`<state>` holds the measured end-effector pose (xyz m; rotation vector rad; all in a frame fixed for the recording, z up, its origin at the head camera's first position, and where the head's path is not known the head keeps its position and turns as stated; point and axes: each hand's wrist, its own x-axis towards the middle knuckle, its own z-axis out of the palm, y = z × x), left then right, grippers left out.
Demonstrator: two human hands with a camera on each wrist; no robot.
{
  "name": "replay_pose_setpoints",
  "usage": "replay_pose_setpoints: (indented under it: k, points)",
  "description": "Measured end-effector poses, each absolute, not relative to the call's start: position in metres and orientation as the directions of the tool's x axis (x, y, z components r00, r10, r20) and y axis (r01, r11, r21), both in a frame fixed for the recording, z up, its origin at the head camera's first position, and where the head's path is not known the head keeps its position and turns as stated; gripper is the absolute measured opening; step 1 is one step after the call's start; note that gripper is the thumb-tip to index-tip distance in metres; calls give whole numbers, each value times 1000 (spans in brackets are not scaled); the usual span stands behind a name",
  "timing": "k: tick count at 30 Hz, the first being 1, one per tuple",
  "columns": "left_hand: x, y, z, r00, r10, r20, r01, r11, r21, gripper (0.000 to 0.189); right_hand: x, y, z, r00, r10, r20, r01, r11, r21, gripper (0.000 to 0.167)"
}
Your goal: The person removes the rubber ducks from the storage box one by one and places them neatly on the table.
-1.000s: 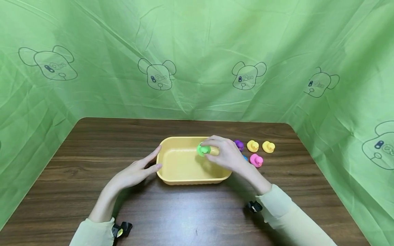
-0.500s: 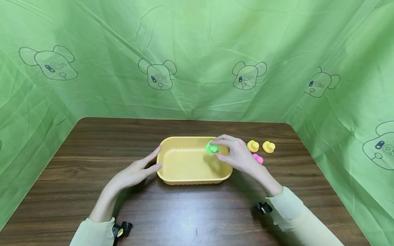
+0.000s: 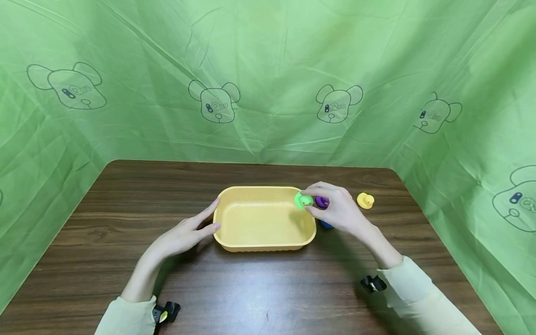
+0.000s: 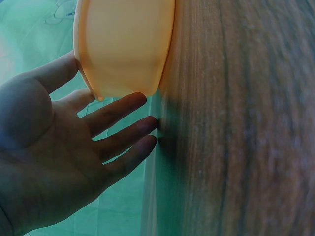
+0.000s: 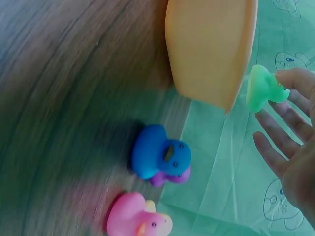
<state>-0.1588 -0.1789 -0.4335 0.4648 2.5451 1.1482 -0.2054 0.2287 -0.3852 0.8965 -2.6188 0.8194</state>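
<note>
A green rubber duck [image 3: 303, 200] is pinched between the thumb and fingers of my right hand [image 3: 341, 209], at the right rim of a yellow plastic tub [image 3: 264, 247]. The right wrist view shows the duck [image 5: 266, 89] raised above the table, next to the tub's wall. My left hand [image 3: 184, 236] touches the tub's left end with outstretched fingers; its spread fingers [image 4: 115, 114] show in the left wrist view. Just right of the tub sit a purple duck [image 3: 322, 202] and a blue duck [image 3: 326, 225], partly covered by the right hand.
A yellow duck [image 3: 365, 200] stands farther right on the wooden table [image 3: 138, 200]. A pink duck [image 5: 133, 216] shows in the right wrist view, hidden behind the right hand in the head view. Green cloth [image 3: 276, 135] hangs behind and beside the table.
My right hand has carried the green duck rightward from over the tub's inside to its right rim. The left hand and the tub have stayed in place.
</note>
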Motion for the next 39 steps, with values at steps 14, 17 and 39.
replay_pose_setpoints:
  k: [14, 17, 39]
  points:
    - [-160, -178, -435, -899, 409, -153, 155, 627, 764, 74, -204, 268, -381, -742, -483, 464, -662, 637, -395, 34]
    - [-159, -178, -435, -902, 403, -158, 145, 626, 766, 74, -203, 277, -380, -749, -480, 457, -655, 640, -401, 34]
    - [-158, -178, -433, -899, 408, -155, 158, 636, 755, 73, -193, 343, -388, -806, -426, 411, -576, 726, -376, 42]
